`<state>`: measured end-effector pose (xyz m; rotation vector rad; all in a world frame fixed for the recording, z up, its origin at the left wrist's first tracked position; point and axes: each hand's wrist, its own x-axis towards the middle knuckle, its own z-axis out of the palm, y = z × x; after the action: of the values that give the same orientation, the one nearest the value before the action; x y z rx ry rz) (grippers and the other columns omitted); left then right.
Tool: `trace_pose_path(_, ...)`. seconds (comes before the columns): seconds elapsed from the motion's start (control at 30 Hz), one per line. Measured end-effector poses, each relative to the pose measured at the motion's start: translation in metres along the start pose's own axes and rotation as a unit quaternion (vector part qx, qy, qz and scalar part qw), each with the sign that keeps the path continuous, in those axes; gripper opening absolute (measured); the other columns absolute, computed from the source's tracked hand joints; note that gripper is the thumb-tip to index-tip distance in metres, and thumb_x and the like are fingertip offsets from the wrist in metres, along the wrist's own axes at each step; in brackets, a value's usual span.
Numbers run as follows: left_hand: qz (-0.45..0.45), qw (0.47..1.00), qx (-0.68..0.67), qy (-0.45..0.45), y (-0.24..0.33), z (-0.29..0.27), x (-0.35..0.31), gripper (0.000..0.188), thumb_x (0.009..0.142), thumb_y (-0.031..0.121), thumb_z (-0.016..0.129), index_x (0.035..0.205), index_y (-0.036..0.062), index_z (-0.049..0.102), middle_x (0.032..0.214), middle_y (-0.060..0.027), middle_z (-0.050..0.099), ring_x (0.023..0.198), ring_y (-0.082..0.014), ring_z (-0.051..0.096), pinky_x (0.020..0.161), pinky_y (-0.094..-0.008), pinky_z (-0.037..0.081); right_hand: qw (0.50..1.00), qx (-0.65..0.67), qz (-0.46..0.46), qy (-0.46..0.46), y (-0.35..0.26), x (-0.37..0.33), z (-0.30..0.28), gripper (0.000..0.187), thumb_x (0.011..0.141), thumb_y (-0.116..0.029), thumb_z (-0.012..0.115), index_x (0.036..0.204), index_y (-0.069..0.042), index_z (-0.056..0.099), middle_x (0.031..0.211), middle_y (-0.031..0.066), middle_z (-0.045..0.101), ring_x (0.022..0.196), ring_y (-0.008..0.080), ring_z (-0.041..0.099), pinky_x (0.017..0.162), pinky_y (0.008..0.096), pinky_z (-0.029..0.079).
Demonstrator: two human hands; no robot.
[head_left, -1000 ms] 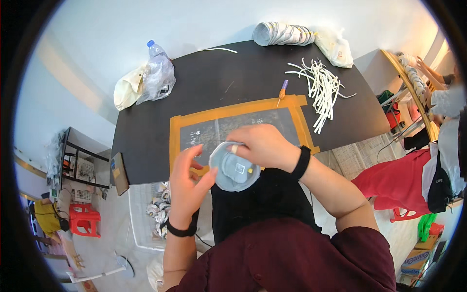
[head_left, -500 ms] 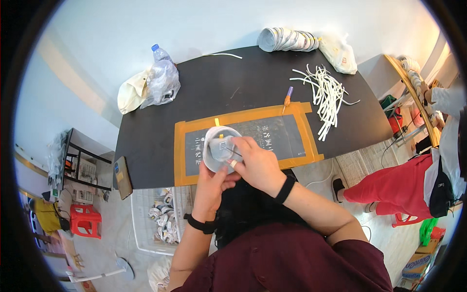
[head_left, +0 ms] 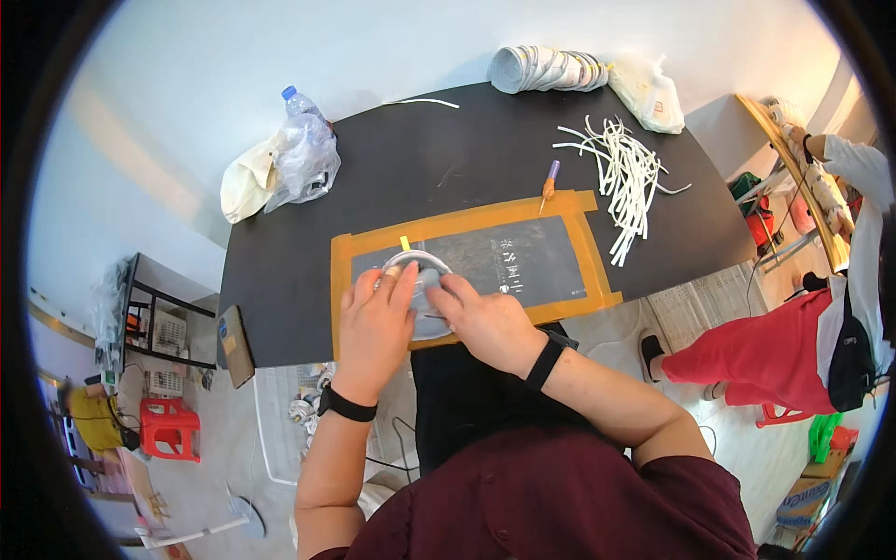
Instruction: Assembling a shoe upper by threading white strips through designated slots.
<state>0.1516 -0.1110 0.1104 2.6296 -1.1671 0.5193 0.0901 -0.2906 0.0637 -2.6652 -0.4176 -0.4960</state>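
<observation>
A round, cup-shaped grey-white piece (head_left: 430,329) with a pale rim lies at the front of a dark sheet (head_left: 471,250) bordered by tan tape. My left hand (head_left: 371,327) reaches over its left side, fingers bent down into the hollow. From the right, my right hand (head_left: 490,322) has its fingers closed at the piece's right edge. Near those fingers a thin dark line shows, too small to name. A yellow tab (head_left: 405,243) sticks up just beyond the rim. My hands hide much of the inside.
An awl-like tool (head_left: 549,189) rests on the tape. Loose white strips (head_left: 627,182), a nested row of similar pieces (head_left: 549,71) and plastic bags (head_left: 306,161) are on the black table (head_left: 392,168). A phone (head_left: 235,345) sits at its left edge. Another person (head_left: 756,350) stands right.
My left hand has moved from under the piece to over its left side, fingers now inside. The piece has been lowered and tipped toward the table. My right hand has shifted slightly down.
</observation>
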Motion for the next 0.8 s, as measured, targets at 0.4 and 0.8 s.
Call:
trace_pose_path(0.4,0.095,0.992,-0.036,-0.076,0.009,-0.005,-0.041,0.038,0.07,0.014,0.068,0.107,0.0089,0.064,0.115,-0.0081,0.061,0.126,-0.0291,0.048,0.11,-0.0555,0.025,0.992,0.109,-0.05,-0.028,-0.002,-0.011,-0.004,0.043,0.081,-0.011,0.064,0.124,-0.011,0.057,0.131,0.0098,0.056,0.074,0.0286,0.069,0.06,0.0376,0.056)
trace_pose_path(0.8,0.187,0.981,-0.019,-0.038,-0.003,-0.032,0.017,0.02,0.072,0.011,0.069,0.091,0.0102,0.068,0.123,-0.0089,0.061,0.123,-0.031,0.05,0.105,-0.0525,0.033,0.997,0.051,-0.061,-0.023,-0.01,-0.022,0.001,0.027,0.084,-0.021,0.065,0.11,-0.02,0.064,0.122,0.002,0.058,0.07,0.0232,0.068,0.055,0.0336,0.055)
